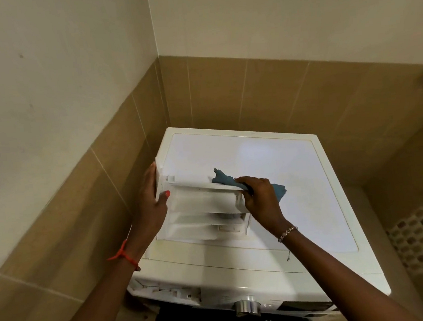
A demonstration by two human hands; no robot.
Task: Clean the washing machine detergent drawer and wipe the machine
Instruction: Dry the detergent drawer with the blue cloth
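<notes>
Head view looks down on a white washing machine [296, 178] pushed into a tiled corner, and the drawer [204, 204] is out of the machine, lying on its top toward the 9 o'clock side, compartments facing up and toward the person. The left hand [155, 201] grips the drawer's left end, fingers wrapped behind it and thumb laid across the near face, which looks like a brace so that the light plastic does not slide while it is rubbed. The right hand [258, 197] is closed round a blue cloth [223, 179], pressing it onto the drawer's far rim at the right-hand corner; loose ends of the cloth stick out at 11 o'clock and at 3 o'clock of the knuckles. Setting the drawer on the flat lid gives a firm, waist-high surface to work on (and keeps drips off the floor, I would guess). At 6 o'clock on the machine's front, a silver dial [246, 305] shows, and at 7 o'clock the open slot [163, 288] where the drawer belongs gapes. I judge the step in hand to be wiping the drawer's edges; the inner compartments are too blurred to say whether they are clean, and the machine itself seems not yet wiped.
</notes>
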